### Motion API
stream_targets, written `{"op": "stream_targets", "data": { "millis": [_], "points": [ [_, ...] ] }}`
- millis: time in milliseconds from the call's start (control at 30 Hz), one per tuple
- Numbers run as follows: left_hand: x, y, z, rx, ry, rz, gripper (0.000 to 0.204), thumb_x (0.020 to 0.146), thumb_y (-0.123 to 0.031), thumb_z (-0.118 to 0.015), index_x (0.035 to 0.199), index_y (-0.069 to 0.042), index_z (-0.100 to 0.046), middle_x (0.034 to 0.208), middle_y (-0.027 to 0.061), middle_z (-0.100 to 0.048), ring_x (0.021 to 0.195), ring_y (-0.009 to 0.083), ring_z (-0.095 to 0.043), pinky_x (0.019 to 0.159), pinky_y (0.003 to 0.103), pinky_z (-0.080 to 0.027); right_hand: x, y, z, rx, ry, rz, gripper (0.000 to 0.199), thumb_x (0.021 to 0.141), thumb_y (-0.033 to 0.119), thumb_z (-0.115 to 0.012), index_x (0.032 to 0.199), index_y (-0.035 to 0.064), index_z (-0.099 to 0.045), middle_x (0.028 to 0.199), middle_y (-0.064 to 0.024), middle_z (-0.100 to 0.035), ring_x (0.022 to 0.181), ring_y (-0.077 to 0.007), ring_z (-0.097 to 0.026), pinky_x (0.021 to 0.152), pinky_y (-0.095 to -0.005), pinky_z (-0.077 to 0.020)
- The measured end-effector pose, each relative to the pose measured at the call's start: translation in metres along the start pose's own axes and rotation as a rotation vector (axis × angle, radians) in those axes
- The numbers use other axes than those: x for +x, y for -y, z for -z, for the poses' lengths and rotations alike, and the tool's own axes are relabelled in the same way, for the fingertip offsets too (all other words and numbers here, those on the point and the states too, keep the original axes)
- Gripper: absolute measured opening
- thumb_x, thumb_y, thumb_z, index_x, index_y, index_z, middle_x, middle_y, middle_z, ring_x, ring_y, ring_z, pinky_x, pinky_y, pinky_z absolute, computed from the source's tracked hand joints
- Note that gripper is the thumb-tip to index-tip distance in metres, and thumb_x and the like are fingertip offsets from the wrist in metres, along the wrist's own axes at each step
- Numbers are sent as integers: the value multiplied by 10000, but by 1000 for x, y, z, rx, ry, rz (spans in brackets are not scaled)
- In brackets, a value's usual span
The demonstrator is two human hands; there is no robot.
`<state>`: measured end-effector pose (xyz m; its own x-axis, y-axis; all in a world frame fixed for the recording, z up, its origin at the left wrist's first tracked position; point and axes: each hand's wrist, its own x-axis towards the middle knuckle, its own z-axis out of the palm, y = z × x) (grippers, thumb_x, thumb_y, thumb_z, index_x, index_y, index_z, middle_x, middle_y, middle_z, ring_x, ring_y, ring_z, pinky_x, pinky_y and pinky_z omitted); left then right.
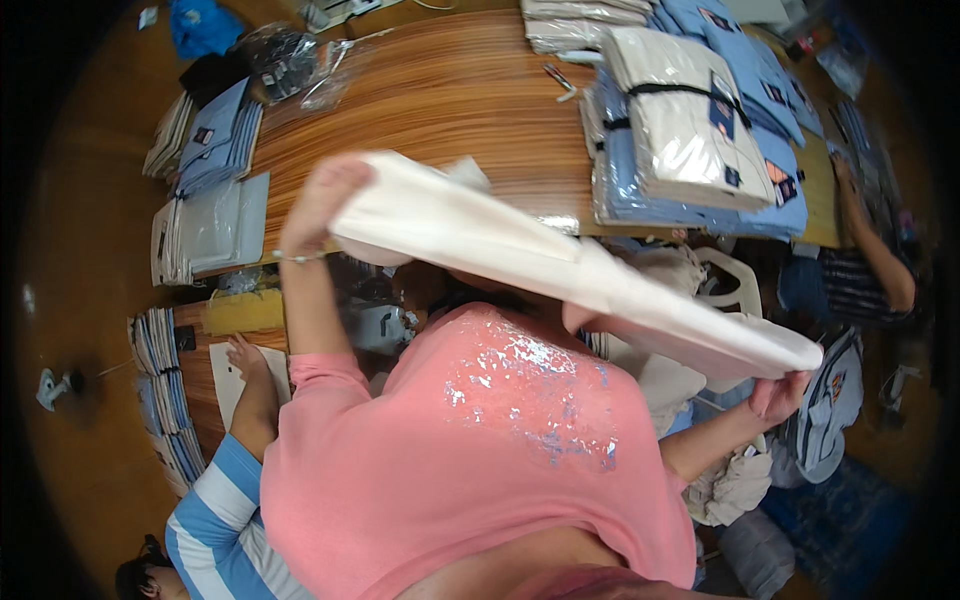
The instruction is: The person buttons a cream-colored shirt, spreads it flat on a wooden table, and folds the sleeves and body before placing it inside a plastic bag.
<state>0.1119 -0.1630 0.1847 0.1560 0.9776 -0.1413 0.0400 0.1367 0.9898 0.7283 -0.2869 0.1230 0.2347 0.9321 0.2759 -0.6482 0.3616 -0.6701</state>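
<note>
A long cream garment (480, 225), folded into a strip, stretches in the air across the front of my body. Its left end is gripped by my left hand (325, 200), raised over the table's near edge and blurred by motion. Lower down at the right, my right hand (780, 397) holds the other end from below, with its fingers closed on the cloth. The strip slopes down from left to right. Its exact kind of garment cannot be made out.
The wooden table (420, 85) bears bagged cream garments (690, 130) and blue garments (790, 130) at the right, and blue folded stacks (215, 140) at the left. A cutter (560, 80) lies near the back. Co-workers' arms show at left (250, 390) and right (880, 240).
</note>
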Motion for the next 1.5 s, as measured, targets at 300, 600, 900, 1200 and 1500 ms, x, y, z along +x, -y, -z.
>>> {"op": "stream_targets", "data": {
  "millis": [300, 600, 900, 1200, 1500],
  "points": [
    [52, -65, 182, -86, -607, -476, 289, 921, -237, -545, 1036, 23, -594, 963, 70, -643, 843, 121, -605, 756, 248, -489, 181, -148, -201, 265, 145, -488, 252, 890, 108, -521, 1110, -16, -539, 1132, -151, -583, 1081, -252, -537, 1004, -401, -363],
    [168, -102, 352, 107, -818, -672, 312, 935, -245, -518, 1051, 32, -602, 947, 54, -634, 837, 102, -563, 757, 234, -446, 339, -294, -343, -223, -18, 38, 217, 820, 45, -592, 1034, 17, -581, 919, -62, -607, 812, -147, -565, 799, -305, -448],
    [96, 58, 328, -11, -675, -142, 236, 893, -203, -585, 1029, -12, -557, 867, 27, -600, 823, 81, -531, 739, 218, -420, 236, -364, -237, -786, -35, -333, 120, 809, 46, -592, 899, 2, -659, 771, -7, -609, 663, -72, -500, 613, -196, -377],
    [-37, 225, 261, 395, -697, 316, 349, 851, -62, -595, 1171, 12, -478, 1004, 122, -613, 932, 175, -572, 827, 289, -443, 135, -383, -155, -1704, 424, -442, 140, 763, 27, -594, 893, 0, -635, 809, -120, -615, 652, -208, -585, 608, -325, -460],
    [153, 165, 150, 663, -121, -134, 169, 838, -109, -572, 963, -10, -628, 991, 107, -618, 935, 268, -573, 835, 332, -448, 173, -539, -274, -1352, 866, -140, 110, 766, 85, -621, 855, 31, -657, 897, -112, -627, 842, -284, -591, 751, -352, -475]
  ]
}}
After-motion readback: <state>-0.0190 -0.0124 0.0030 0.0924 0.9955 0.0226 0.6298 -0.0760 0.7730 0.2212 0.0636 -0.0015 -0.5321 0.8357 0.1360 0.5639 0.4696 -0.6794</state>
